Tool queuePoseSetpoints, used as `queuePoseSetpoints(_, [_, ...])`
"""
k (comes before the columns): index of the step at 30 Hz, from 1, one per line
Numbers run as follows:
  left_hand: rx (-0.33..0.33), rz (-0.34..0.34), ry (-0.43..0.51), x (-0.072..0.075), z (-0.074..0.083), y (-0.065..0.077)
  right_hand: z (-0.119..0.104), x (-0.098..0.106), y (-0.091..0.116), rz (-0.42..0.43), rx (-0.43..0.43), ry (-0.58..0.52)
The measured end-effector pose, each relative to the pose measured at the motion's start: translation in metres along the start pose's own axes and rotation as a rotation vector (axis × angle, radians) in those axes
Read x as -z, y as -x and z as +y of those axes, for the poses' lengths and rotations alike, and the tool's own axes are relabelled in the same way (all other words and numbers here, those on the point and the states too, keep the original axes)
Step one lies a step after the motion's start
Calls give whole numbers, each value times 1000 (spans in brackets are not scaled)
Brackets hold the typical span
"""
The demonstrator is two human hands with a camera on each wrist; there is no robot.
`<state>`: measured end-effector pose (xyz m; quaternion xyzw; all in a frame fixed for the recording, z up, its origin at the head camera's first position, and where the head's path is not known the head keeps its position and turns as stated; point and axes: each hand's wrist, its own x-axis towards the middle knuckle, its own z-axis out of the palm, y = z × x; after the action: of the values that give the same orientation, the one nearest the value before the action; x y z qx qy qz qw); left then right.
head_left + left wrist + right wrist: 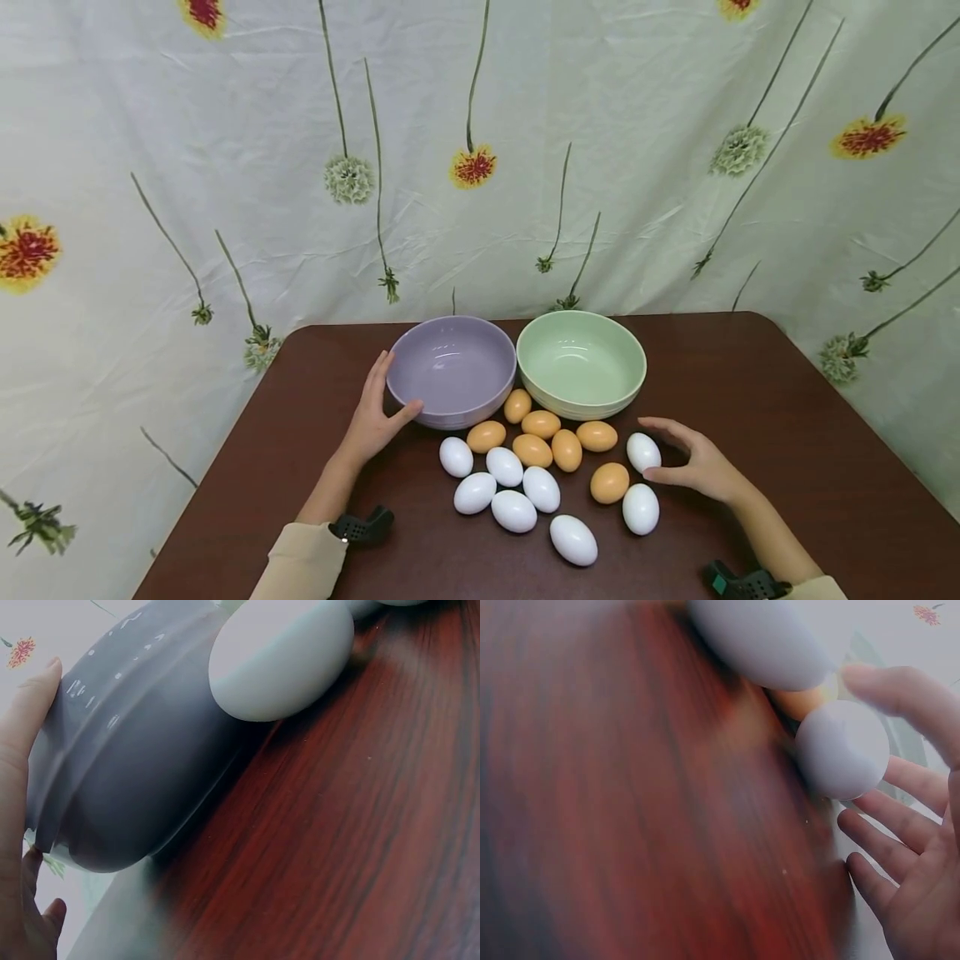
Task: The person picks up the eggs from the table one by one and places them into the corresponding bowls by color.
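Note:
My left hand (372,414) rests against the left side of a purple bowl (452,367), thumb and fingers spread wide along its rim. In the left wrist view the thumb lies along the bowl's outer wall (142,765). On the right, my right hand (693,458) stands around a white egg (643,452), thumb and fingers apart on either side of it. The right wrist view shows that egg (843,750) in front of loosely spread fingers. Close by lie an orange egg (610,483) and another white egg (641,509).
A green bowl (581,362) stands right beside the purple one. Several orange eggs (532,451) lie in front of the bowls, with several white eggs (513,511) nearer me. All rest on a dark brown table (450,567). A flowered cloth (525,242) hangs behind.

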<state>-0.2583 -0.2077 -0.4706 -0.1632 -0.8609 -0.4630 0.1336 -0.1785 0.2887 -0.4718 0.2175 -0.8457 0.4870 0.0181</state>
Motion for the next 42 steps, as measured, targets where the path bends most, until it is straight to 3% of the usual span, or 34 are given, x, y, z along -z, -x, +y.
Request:
queuePoseSetpoints(15, [29, 30, 75, -4, -2, 2, 8, -2, 0, -24, 32, -24])
queuePoseSetpoints(17, [36, 31, 87, -3, 4, 2, 8, -2, 0, -25, 30, -35])
queuePoseSetpoints(24, [59, 14, 115, 7, 44, 8, 8, -1, -1, -14, 35, -34])
queuePoseSetpoints(27, [60, 12, 121, 7, 42, 8, 8, -1, -1, -3, 25, -32])
queuePoseSetpoints(35, [46, 27, 100, -4, 3, 4, 2, -1, 0, 31, -17, -69])
queuePoseSetpoints(42, [63, 10, 139, 7, 44, 8, -12, 10, -9, 50, -24, -103])
